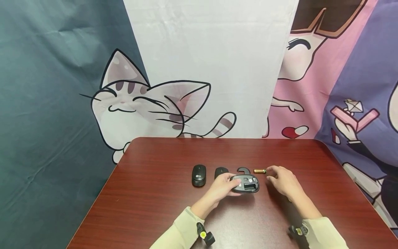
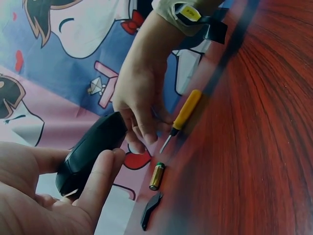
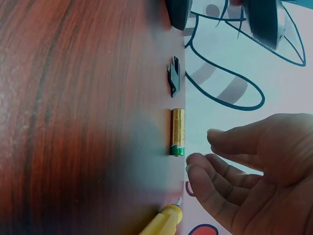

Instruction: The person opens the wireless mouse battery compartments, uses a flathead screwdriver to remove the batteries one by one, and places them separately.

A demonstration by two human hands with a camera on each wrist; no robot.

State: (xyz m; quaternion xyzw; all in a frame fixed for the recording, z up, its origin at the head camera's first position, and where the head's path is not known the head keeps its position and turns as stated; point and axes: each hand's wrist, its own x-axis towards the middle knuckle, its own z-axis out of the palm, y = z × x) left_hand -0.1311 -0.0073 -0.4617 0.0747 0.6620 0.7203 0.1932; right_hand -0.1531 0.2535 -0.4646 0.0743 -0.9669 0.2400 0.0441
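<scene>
My left hand (image 1: 221,185) grips a black computer mouse (image 1: 252,179) with its underside up, the battery compartment showing uncovered. My right hand (image 1: 283,180) hovers by a gold battery with a green end (image 1: 259,171); its fingers are loosely bent and hold nothing. In the right wrist view a gap shows between its thumb and fingertips, beside the battery (image 3: 179,129). Left of the battery lies a curved black battery cover (image 1: 244,169). A yellow-handled screwdriver (image 2: 187,110) lies beyond the battery near the right hand, which hides it in the head view.
Two more black mice lie on the reddish-brown table (image 1: 149,207): one mouse (image 1: 199,175) stands apart at the left, another mouse (image 1: 221,171) is partly hidden behind my left hand. A printed cartoon curtain (image 1: 217,52) hangs behind the table's far edge.
</scene>
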